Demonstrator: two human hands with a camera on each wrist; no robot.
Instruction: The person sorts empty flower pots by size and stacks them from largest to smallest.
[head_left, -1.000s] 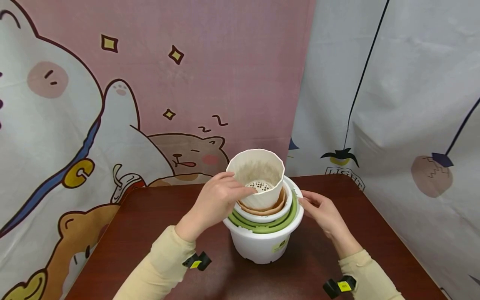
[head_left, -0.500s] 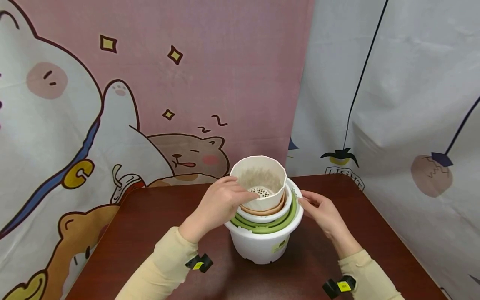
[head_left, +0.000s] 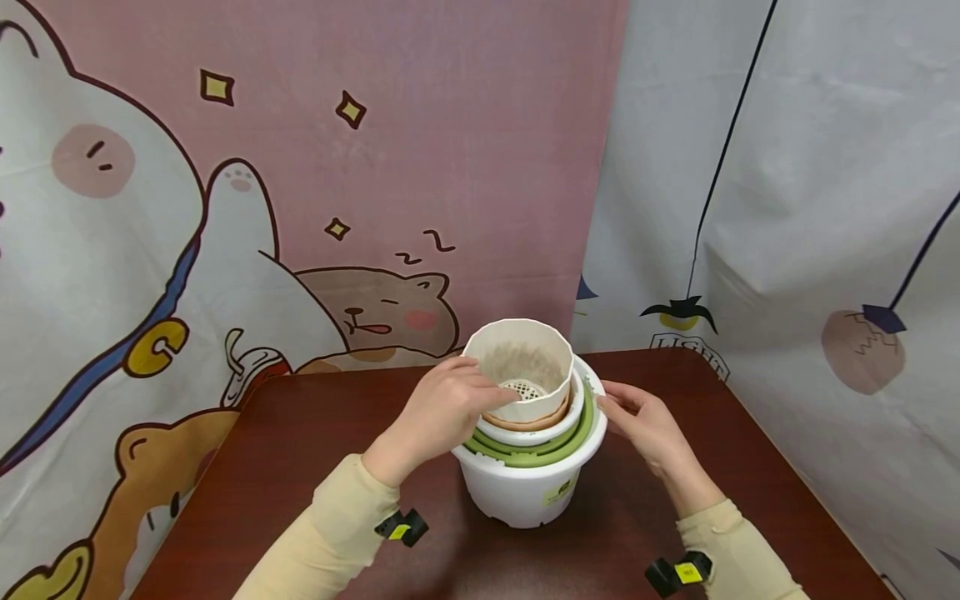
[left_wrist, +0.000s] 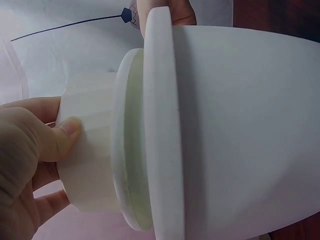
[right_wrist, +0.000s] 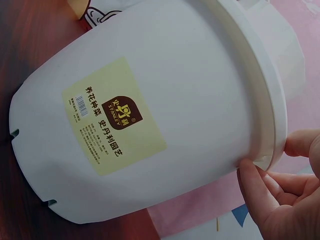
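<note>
A cream faceted flowerpot [head_left: 525,354] with a mesh bottom and a brownish stain inside sits in a nest of pots. My left hand [head_left: 442,408] pinches its near-left rim, and the thumb [left_wrist: 70,127] lies against the wall in the left wrist view. Around it show an orange-brown pot rim [head_left: 528,424], a white pot rim [head_left: 528,437] and green rims [head_left: 525,458]. A large white pot [head_left: 502,493] stands upright on the table and holds them all. With thumb and fingers, my right hand [head_left: 645,427] grips this outer pot's rim at the right.
The dark reddish-brown table [head_left: 300,467] extends on both sides of the pots. Behind it hangs a pink and white cloth [head_left: 480,150] with cartoon animals. A printed label [right_wrist: 117,120] is on the large pot's side in the right wrist view.
The cream pot has moved down into the nest and slightly right, with my left hand on its rim. Less of the orange-brown pot shows. My right hand has stayed on the large pot's rim.
</note>
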